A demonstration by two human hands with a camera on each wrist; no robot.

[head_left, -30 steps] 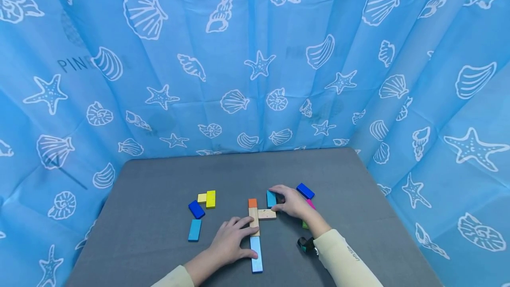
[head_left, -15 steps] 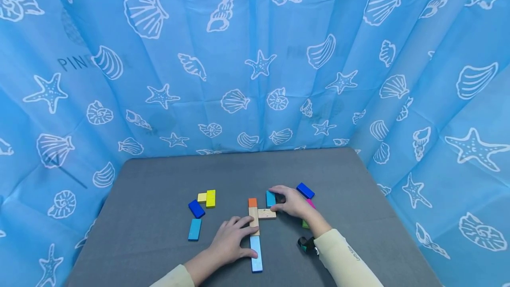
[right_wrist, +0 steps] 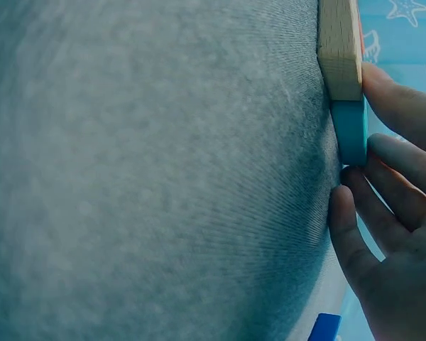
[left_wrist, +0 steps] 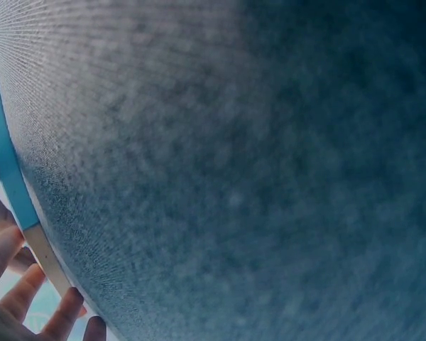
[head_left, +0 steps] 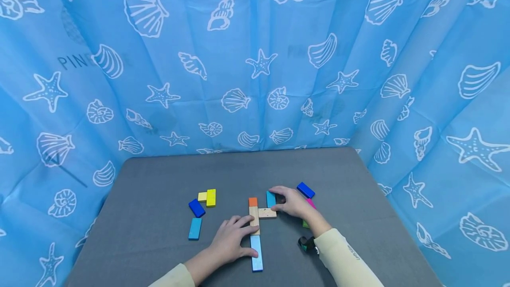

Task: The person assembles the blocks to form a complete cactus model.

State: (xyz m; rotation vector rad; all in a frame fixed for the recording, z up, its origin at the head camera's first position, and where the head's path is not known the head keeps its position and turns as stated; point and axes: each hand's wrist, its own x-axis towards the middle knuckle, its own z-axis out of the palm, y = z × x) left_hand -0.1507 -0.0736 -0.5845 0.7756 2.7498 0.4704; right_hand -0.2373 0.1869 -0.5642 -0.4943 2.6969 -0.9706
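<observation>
Flat on the table lies a row of blocks: an orange block (head_left: 253,201), a plain wooden block (head_left: 253,212) and a long light-blue block (head_left: 256,265). My left hand (head_left: 230,240) lies spread beside it, fingertips touching the wooden block's edge and thumb on the light-blue one. A second wooden block (head_left: 267,213) juts out to the right of the row. Beyond it, my right hand (head_left: 292,201) holds a teal block (head_left: 270,199) between thumb and forefinger, with the thumb also touching that second wooden block. The right wrist view shows the teal block (right_wrist: 351,135) against the wooden block's end.
Left of the row lie a yellow block (head_left: 211,198), a pale block (head_left: 202,197), a dark-blue block (head_left: 197,208) and a teal block (head_left: 195,229). Beyond my right wrist are a blue block (head_left: 305,190) and partly hidden pink and green ones. A patterned curtain (head_left: 255,114) backs the table.
</observation>
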